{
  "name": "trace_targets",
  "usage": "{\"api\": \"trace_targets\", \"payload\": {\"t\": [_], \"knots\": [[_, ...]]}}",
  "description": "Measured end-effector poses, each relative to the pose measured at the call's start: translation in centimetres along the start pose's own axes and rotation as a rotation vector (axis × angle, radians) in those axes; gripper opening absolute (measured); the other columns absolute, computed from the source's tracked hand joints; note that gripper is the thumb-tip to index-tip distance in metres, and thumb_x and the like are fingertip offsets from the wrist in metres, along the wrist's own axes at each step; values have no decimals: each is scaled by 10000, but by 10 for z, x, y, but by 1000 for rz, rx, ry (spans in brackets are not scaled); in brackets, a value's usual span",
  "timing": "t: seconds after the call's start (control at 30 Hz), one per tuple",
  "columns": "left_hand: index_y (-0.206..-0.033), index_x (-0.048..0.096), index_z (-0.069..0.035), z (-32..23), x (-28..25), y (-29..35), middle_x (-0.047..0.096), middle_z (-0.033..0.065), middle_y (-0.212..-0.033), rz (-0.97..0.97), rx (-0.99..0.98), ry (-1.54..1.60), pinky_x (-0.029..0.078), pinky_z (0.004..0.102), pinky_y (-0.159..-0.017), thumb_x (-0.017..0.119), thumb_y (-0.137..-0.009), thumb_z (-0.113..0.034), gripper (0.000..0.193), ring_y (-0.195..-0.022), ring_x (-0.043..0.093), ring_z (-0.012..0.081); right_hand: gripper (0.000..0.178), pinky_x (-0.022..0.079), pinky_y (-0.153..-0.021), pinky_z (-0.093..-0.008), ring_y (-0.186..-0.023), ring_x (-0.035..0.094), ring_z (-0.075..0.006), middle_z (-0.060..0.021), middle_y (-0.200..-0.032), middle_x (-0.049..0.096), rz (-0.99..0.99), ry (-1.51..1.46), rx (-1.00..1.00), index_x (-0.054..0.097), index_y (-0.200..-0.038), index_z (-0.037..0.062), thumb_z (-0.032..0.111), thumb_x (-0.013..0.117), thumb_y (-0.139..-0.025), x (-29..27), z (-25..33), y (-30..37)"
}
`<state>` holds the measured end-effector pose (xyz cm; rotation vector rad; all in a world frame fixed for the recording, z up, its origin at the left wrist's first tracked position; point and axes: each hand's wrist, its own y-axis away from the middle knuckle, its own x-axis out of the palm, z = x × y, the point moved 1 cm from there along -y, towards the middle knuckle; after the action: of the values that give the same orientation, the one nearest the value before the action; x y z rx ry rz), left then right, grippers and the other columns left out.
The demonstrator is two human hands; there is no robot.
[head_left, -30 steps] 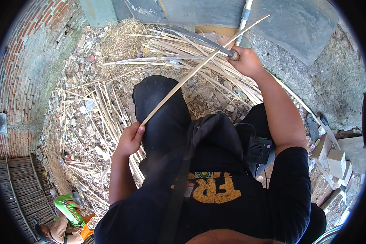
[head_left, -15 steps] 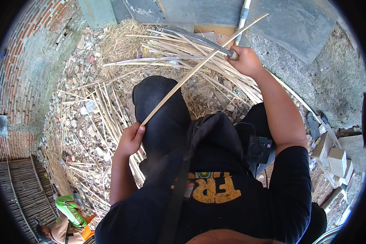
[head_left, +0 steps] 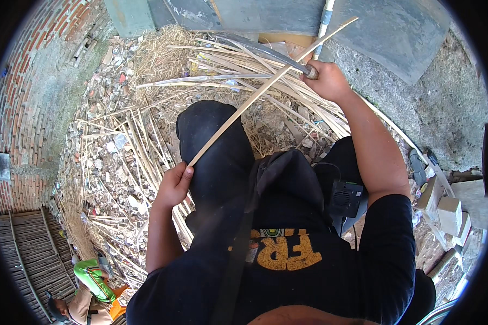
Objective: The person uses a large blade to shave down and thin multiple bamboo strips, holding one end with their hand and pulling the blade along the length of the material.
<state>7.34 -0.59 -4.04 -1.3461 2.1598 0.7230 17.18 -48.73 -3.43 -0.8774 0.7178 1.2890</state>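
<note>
My left hand [head_left: 174, 183] is closed on the near end of a long pale bamboo strip [head_left: 236, 115], thumb on top. The strip slants over my left knee, up and to the right. My right hand [head_left: 327, 80] grips the short handle of a long curved machete [head_left: 265, 51], its grey blade reaching left. Blade and strip cross just left of my right hand; the strip's far end sticks out beyond it. Whether the edge bites into the strip, I cannot make out.
Many split bamboo strips [head_left: 217, 81] lie beyond my knees, with more strips [head_left: 141, 142] to my left. Dry shavings [head_left: 162, 57] heap at the far left. A brick wall [head_left: 30, 103] stands left, a concrete wall [head_left: 412, 116] right. Another person [head_left: 87, 295] sits at lower left.
</note>
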Motion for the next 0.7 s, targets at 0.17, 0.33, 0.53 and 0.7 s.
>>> {"api": "trace_targets", "payload": {"t": [0.17, 0.33, 0.53, 0.7], "knots": [[-800, 500, -27, 1, 0, 0, 465, 15, -642, 14, -2, 35, 441, 302, -475, 509, -1065, -417, 472, -567, 476, 103, 284, 557, -726, -467, -756, 702, -353, -164, -730, 688, 7, -3, -8, 709, -1017, 104, 336, 739, -855, 1, 0, 0], [-806, 505, -27, -4, 0, 0, 460, 8, -648, 31, -38, 85, 447, 295, -458, 508, -1065, -417, 469, -569, 484, 99, 289, 560, -728, -464, -762, 706, -351, -162, -735, 695, -9, -6, -28, 713, -1017, 101, 340, 737, -856, 4, -6, -2], [-802, 508, -24, 2, 0, -1, 472, 15, -649, 22, -15, 53, 450, 301, -472, 508, -1064, -418, 474, -578, 482, 103, 285, 560, -723, -461, -757, 706, -348, -158, -729, 696, 6, -26, -6, 716, -1012, 101, 339, 737, -857, 0, 1, 0], [-791, 511, -16, 3, -1, -2, 469, 31, -640, 3, 15, 14, 423, 322, -528, 512, -1063, -421, 488, -604, 459, 116, 271, 557, -715, -463, -747, 702, -350, -157, -722, 690, -3, -26, -20, 716, -995, 101, 331, 744, -853, 3, -5, -1]]}}
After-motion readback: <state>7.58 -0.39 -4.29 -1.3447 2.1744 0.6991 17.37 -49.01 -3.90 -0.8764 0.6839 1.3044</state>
